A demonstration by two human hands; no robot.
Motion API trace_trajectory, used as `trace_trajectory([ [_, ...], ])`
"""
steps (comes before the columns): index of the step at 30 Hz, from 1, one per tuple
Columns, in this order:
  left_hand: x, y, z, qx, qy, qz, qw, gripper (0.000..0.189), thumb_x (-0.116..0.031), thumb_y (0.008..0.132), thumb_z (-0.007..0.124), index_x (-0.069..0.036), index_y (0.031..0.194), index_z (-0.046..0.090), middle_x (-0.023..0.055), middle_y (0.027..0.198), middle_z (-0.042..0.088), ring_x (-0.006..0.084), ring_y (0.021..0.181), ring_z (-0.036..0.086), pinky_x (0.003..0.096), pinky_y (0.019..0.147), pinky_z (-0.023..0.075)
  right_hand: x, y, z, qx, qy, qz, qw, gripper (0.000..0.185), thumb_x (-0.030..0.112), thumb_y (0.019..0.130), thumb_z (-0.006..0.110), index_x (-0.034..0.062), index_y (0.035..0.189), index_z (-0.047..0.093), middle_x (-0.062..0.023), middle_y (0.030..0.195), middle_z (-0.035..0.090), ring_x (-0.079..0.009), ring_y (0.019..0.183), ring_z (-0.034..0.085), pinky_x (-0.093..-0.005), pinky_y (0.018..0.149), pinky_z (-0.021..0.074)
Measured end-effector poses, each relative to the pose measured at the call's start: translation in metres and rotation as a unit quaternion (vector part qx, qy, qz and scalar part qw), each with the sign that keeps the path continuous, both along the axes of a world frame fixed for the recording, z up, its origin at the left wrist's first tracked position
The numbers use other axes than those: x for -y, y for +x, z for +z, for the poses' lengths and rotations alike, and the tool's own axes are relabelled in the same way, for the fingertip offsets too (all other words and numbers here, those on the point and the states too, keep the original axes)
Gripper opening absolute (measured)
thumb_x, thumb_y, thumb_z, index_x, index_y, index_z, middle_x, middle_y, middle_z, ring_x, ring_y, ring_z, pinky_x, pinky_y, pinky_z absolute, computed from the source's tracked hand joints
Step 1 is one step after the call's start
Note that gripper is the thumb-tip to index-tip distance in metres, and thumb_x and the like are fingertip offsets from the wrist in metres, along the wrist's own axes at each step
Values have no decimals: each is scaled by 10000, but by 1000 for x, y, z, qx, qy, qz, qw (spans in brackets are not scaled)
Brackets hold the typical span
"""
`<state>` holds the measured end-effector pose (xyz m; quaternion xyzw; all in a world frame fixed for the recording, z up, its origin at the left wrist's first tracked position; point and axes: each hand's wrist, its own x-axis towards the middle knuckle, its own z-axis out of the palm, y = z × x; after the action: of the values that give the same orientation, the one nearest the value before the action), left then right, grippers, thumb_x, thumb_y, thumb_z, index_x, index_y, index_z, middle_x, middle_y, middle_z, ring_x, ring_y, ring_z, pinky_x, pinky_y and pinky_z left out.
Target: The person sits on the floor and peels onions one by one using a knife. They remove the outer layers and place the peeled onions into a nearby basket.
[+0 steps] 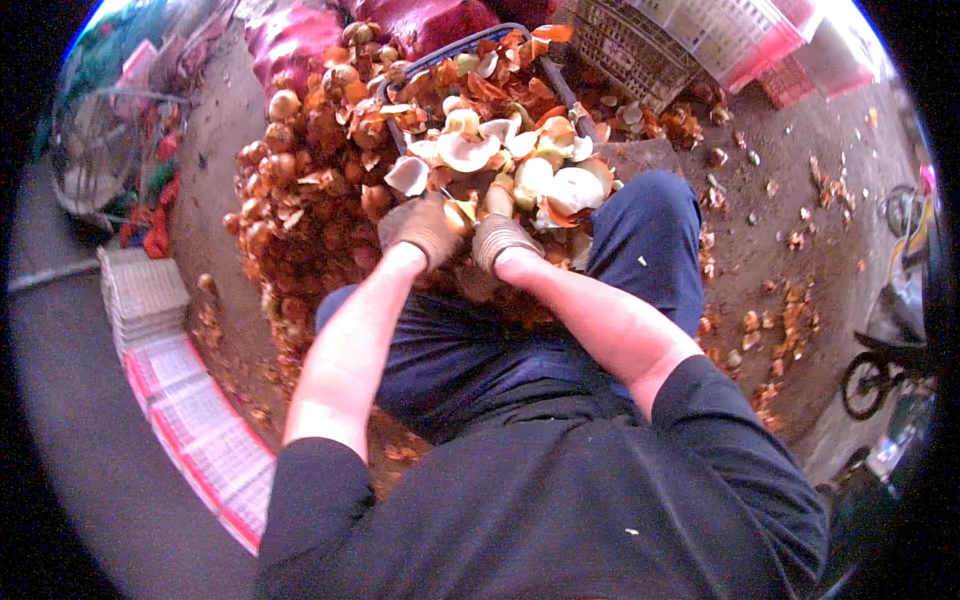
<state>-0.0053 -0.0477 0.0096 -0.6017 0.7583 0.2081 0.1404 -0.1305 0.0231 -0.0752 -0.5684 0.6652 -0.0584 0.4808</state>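
Note:
My left hand [421, 231], in a knitted work glove, is closed around a small yellowish onion [454, 217] at its thumb side. A thin piece beside it is too blurred to name. My right hand [507, 238], gloved the same way, is close to that onion on the right, with a finger pointing forward; its grip is hidden. Just beyond both hands lie white onion layers and peeled onions [576, 189], heaped in a dark-rimmed basket [559, 79] with brown skins. A large pile of unpeeled onions [277, 169] spreads along the left, against my legs.
Pink-red mesh sacks [292, 45] are behind the pile. A plastic crate [637, 52] stands at the back right beside pink-and-white printed stacks [731, 37]. More printed sheets [214, 435] run along the left. Loose onion skins [791, 322] litter the floor; a wheel [864, 385] shows far right.

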Motion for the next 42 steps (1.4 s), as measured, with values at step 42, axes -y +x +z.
trace_trajectory([
  [42, -32, 49, 3, -559, 183, 322, 741, 453, -130, 741, 830, -80, 1132, 608, 75, 904, 680, 208, 746, 671, 320, 713, 582, -59, -47, 27, -50, 53, -21, 997, 311, 260, 828, 589, 61, 1016, 736, -204, 1075, 690, -325, 1015, 684, -449, 813, 544],
])
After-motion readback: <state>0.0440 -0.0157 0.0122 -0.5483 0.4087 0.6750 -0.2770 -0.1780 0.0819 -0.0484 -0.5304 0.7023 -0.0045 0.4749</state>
